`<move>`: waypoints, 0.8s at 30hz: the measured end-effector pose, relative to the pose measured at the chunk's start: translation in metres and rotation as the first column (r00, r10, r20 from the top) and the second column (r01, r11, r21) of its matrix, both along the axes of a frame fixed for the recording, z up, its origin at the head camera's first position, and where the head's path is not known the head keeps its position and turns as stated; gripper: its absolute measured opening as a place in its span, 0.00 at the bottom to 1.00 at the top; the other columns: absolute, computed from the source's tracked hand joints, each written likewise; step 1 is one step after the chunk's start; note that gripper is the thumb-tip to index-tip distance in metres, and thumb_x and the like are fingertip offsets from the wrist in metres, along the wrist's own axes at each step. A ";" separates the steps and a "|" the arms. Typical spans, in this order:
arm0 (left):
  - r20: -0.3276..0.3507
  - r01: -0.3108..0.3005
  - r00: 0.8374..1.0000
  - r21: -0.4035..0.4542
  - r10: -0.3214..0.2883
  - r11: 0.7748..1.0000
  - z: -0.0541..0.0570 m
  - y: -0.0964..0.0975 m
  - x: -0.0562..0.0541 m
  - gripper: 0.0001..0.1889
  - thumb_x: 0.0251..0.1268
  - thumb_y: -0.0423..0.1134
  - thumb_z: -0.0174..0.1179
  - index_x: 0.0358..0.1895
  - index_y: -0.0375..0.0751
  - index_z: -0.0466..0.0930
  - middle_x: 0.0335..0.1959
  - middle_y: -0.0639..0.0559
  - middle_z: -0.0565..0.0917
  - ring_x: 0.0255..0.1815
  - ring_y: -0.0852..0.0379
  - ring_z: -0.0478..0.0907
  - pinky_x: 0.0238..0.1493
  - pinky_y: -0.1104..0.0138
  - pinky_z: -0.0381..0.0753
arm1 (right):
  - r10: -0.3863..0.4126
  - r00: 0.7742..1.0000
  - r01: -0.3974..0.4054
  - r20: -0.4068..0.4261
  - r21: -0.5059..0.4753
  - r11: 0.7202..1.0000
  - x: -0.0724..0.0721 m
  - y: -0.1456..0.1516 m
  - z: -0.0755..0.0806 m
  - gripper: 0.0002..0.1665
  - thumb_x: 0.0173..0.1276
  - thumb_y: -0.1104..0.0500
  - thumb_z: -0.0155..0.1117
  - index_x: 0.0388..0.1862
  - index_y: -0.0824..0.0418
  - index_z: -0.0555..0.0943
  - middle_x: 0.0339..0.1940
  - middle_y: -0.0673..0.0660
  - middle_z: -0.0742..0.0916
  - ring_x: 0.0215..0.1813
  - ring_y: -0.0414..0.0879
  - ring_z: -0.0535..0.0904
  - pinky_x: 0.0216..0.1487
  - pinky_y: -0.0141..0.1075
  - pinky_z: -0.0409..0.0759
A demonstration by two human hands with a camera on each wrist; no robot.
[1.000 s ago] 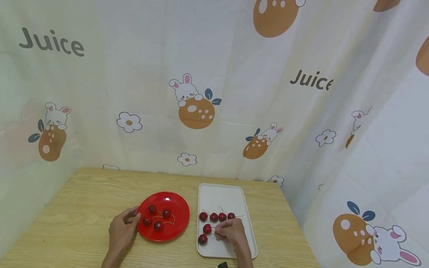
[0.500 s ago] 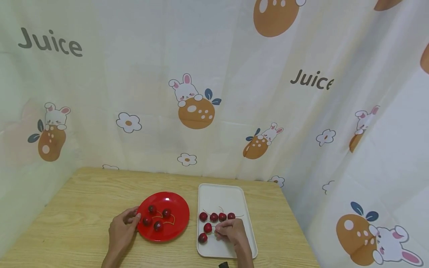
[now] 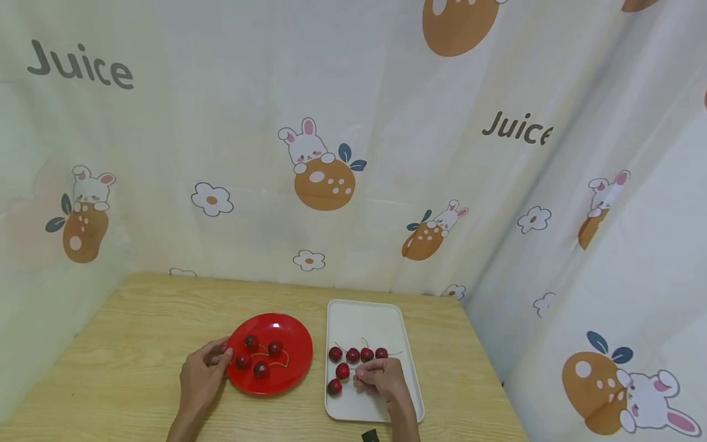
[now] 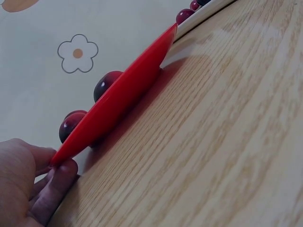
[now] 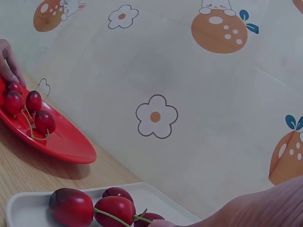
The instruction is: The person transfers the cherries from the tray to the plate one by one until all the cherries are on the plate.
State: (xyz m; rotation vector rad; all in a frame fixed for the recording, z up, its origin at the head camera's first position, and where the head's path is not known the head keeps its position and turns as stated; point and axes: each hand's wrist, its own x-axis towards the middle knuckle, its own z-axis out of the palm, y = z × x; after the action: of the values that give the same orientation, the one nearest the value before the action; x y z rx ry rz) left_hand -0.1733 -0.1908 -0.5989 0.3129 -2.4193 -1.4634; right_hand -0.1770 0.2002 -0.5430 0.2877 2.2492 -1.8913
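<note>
My left hand (image 3: 201, 377) pinches the left rim of a red plate (image 3: 298, 350), thumb above and fingers beneath in the left wrist view. Several dark red cherries (image 3: 261, 369) with stems lie on the plate's left half. To the right lies a white rectangular tray (image 3: 364, 319). Over its lower part, my right hand (image 3: 386, 377) pinches the stem of a red cherry (image 3: 342, 371) that sits on the tray. Just below that fruit is another cherry (image 3: 334, 387). Behind them, several more cherries (image 3: 353, 355) form a row across the tray. The right fingertips are mostly hidden.
The wooden table (image 3: 127, 344) carries both plate and tray, with a gap of bare wood between them. A printed curtain (image 3: 248, 153) hangs behind and at the sides. A small black object (image 3: 370, 435) shows at the bottom edge, beside the right forearm.
The head view has tilted slightly. The cherry at the right fingertips and the one below it have shifted very little on the tray. Both hands keep their places.
</note>
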 end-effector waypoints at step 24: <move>-0.002 -0.010 1.000 -0.013 0.010 1.000 0.001 0.001 0.001 0.17 0.77 0.38 0.68 0.64 0.40 0.89 0.52 0.41 0.93 0.37 0.76 0.84 0.49 0.76 0.76 | -0.020 1.000 0.019 -0.014 -0.091 0.996 0.003 -0.003 0.001 0.04 0.70 0.76 0.72 0.41 0.78 0.88 0.30 0.60 0.94 0.30 0.43 0.92 0.37 0.32 0.90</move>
State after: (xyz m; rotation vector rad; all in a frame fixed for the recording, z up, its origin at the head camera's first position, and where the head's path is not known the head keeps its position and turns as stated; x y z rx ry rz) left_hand -0.1727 -0.1901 -0.5980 0.3205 -2.4216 -1.4427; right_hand -0.1737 0.1971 -0.5422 0.2844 2.1693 -2.0054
